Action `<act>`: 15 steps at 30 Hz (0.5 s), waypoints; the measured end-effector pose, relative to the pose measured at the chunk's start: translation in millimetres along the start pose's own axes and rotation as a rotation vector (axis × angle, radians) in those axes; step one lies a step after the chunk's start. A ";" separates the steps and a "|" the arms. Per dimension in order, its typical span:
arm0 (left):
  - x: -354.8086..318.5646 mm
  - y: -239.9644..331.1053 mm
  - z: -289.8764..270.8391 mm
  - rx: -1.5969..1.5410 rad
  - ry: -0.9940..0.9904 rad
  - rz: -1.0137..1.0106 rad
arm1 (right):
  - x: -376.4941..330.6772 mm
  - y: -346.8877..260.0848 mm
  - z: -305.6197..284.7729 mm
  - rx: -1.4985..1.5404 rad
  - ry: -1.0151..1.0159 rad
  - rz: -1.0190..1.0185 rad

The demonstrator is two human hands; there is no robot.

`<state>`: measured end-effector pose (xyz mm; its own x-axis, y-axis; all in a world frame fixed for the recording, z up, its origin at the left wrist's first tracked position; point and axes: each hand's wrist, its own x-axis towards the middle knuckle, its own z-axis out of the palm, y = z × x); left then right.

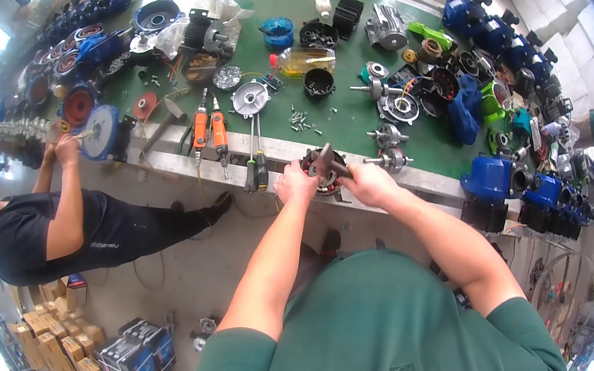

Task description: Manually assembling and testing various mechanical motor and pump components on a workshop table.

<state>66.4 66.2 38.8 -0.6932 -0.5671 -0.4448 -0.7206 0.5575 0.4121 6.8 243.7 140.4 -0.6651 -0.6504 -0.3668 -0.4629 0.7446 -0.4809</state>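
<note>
At the near edge of the green bench, a round dark motor housing (326, 184) with parts inside sits between my hands. My left hand (297, 184) is closed at its left rim; what its fingertips pinch is hidden. My right hand (373, 184) is wrapped round the dark handle of a hammer (324, 159), whose head is over the housing's opening. Just right of it lies a rotor (391, 162) with a shaft, and another rotor (387, 135) is behind that one. Two long-shafted screwdrivers (262, 169) lie to the left, across the bench edge.
Two orange power screwdrivers (218, 130) and a silver end cover (251, 98) lie left of centre, near loose bolts (299, 120). Blue motors (486, 178) crowd the right side. At the left, a person (51, 220) handles a blue-rimmed disc (101, 133). Cardboard boxes (55, 352) stand on the floor.
</note>
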 end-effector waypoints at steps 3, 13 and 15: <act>0.4 1.8 -3.2 -0.013 -0.038 -0.004 | -0.4 -9.3 -16.2 0.078 0.160 -0.049; 0.2 5.2 -4.5 0.027 -0.007 -0.002 | -5.4 4.8 17.1 0.015 0.017 0.099; 0.1 4.1 -3.2 -0.006 -0.014 -0.029 | 0.1 3.0 10.6 -0.036 -0.034 0.043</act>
<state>63.3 66.5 42.9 -0.6715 -0.5744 -0.4680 -0.7407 0.5369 0.4038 11.6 244.3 130.5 -0.6650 -0.6217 -0.4140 -0.4551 0.7767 -0.4354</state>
